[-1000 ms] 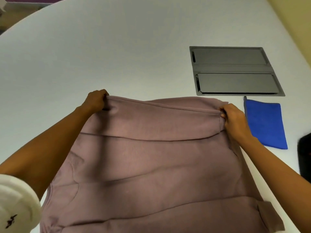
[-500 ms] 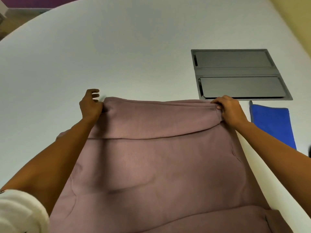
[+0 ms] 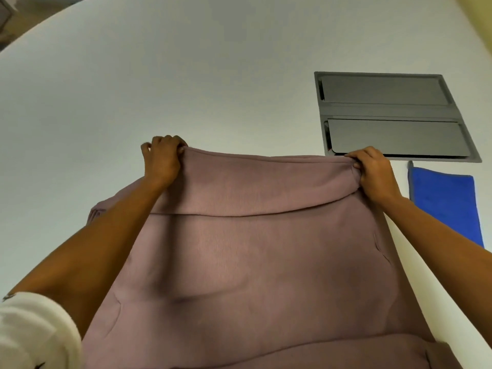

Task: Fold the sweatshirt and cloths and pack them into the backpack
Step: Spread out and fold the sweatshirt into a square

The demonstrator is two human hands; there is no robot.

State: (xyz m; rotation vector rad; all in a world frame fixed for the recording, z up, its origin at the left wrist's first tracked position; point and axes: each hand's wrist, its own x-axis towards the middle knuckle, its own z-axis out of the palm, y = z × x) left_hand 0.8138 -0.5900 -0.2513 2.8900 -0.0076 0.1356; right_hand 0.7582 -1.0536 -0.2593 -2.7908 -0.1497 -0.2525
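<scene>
Sweatshirt point(image 3: 253, 262) lay spread on the table point(image 3: 186, 75), far edge doubled over, left hand point(image 3: 162, 161) and right hand point(image 3: 372, 174) each gripping one far corner. Risk: uneven pull would skew the fold; right corner sat near the blue cloth point(image 3: 447, 203) and might drag it.

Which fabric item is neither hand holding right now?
The blue rectangular cloth, lying flat at right; left hand and right hand both grip the mauve sweatshirt.
</scene>
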